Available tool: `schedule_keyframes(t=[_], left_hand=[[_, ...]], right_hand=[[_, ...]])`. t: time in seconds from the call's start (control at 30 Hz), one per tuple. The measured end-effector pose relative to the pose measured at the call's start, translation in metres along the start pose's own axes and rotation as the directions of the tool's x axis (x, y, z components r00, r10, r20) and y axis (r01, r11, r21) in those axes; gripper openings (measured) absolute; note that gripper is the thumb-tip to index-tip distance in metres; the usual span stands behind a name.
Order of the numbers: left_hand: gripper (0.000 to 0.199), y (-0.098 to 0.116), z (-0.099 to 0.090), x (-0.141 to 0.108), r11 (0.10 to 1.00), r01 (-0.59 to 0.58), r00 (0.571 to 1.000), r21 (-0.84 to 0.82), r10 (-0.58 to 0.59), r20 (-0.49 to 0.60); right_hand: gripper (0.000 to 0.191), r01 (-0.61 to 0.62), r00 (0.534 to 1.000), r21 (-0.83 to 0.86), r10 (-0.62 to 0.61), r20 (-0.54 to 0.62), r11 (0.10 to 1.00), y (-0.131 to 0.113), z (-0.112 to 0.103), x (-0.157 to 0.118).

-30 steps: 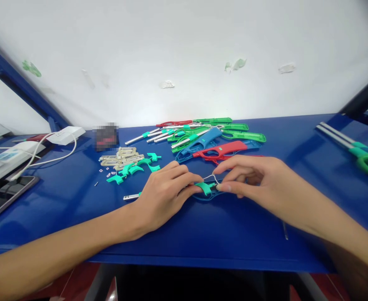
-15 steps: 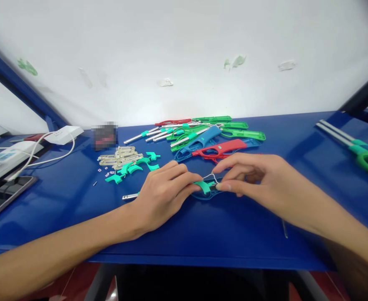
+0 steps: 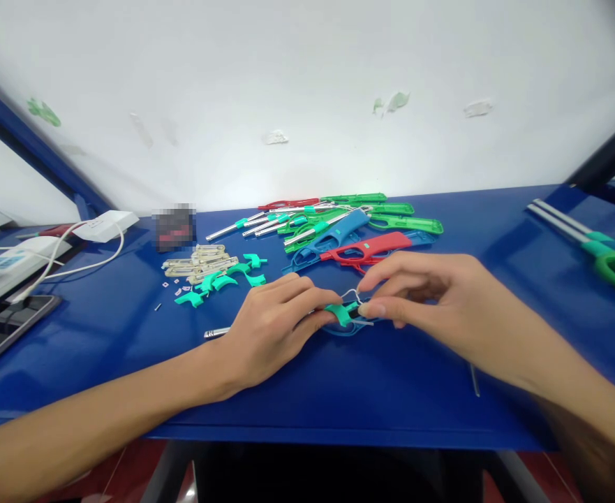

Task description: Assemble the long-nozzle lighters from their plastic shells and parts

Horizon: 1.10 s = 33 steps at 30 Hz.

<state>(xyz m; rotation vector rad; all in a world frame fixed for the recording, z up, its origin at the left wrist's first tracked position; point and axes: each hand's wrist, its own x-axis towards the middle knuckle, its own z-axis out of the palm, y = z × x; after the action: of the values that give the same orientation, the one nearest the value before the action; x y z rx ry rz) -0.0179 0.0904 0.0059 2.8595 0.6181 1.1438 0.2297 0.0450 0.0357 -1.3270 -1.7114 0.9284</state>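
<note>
Blue table (image 3: 307,402) stands before a white wall (image 3: 317,77). On it, between the two hands, is an open blue shell (image 3: 343,332); a green trigger (image 3: 342,316) and a black part (image 3: 354,312) seem to sit inside, and a white wire (image 3: 350,291) bends above them. Left hand (image 3: 280,318) is nearly closed, with fingertips and thumb pressing at the shell, beside the trigger. Right hand (image 3: 427,300) is half open, thumb tip at the black part; whether it really grips, I cannot tell. As I judge, this piece is midway: trigger and black part look placed, while wire is loose and shell is uncovered. To the left lie loose green triggers (image 3: 218,281) and beige parts (image 3: 199,263), separate from any shell. Behind, a red lighter (image 3: 385,243) shows its outer side; green shells (image 3: 409,222) look open, their contents too small to tell.
</note>
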Motion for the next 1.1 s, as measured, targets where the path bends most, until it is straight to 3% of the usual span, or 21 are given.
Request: schedule_keyframes(t=[0.17, 0.7, 1.1], left_hand=[[0.007, 0.0008, -0.001, 0.0001, 0.999, -0.015, 1.0, -0.043, 0.015, -0.017], [0.007, -0.0015, 0.0014, -0.0015, 0.995, -0.059, 0.998, -0.075, 0.056, -0.041], [0.007, 0.0004, 0.0005, 0.0007, 0.994, -0.057, 0.997, -0.097, 0.051, -0.065]], right_hand=[[0.018, 0.084, 0.996, -0.016, -0.084, 0.003, 0.996, 0.0015, 0.002, -0.0003], [0.018, 0.164, 0.986, -0.103, -0.16, 0.051, 0.981, 0.0011, 0.0003, -0.002], [0.021, 0.331, 0.934, -0.271, -0.354, -0.04, 0.904, -0.0026, 0.0057, -0.0032]])
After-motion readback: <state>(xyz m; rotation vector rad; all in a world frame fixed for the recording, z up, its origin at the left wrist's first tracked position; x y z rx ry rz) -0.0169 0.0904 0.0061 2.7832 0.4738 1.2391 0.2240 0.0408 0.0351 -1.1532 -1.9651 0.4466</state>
